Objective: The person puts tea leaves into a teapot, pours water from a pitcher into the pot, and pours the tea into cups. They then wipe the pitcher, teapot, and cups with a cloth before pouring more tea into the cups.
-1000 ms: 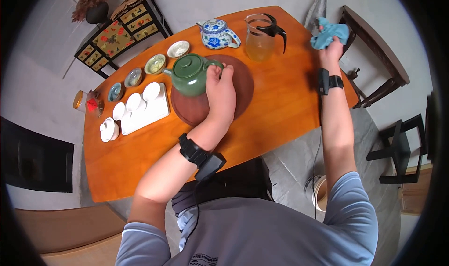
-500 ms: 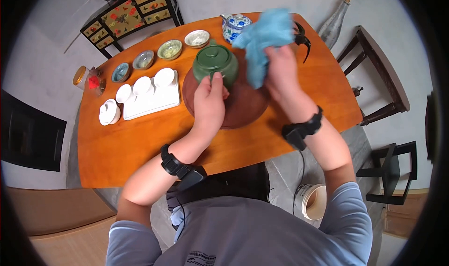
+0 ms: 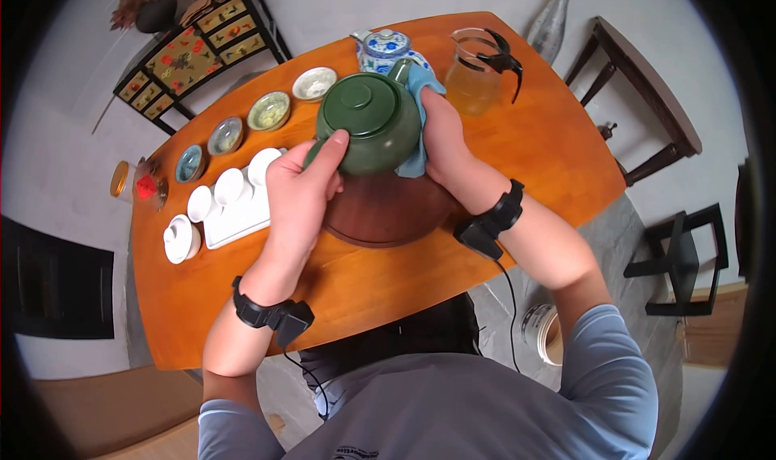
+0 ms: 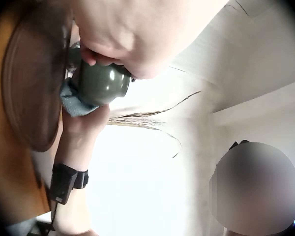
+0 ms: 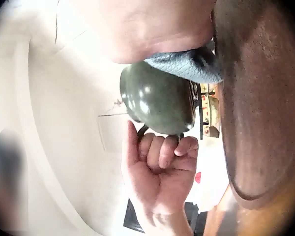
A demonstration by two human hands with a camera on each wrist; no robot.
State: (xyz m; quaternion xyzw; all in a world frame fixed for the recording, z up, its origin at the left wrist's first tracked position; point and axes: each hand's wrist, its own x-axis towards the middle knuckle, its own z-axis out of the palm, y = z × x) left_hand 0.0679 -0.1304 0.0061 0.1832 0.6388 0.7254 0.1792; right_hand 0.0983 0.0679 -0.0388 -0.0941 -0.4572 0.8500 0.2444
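My left hand (image 3: 301, 181) grips the handle of a green lidded teapot (image 3: 372, 141), with the thumb near the lid's edge. In the right wrist view its fingers (image 5: 160, 150) curl through the handle. The teapot hangs above a round brown tray (image 3: 388, 221), its spout pointing away to the far right. My right hand (image 3: 447, 141) holds a light blue cloth (image 3: 412, 162) against the teapot's right side. The cloth (image 5: 187, 66) lies between palm and pot, and most of the right fingers are hidden behind it.
A blue-and-white teapot (image 3: 384, 48) and a glass pitcher (image 3: 473, 88) stand beyond. Several small bowls (image 3: 269, 111) line the left back. White cups (image 3: 233, 187) sit on a white tray (image 3: 242, 225), beside a lidded white cup (image 3: 182, 240). A bucket (image 3: 546, 335) stands on the floor.
The right hand has brought the cloth from the table's far right side in against the green teapot. The left hand has raised the teapot off the tray and turned its spout from left to far right.
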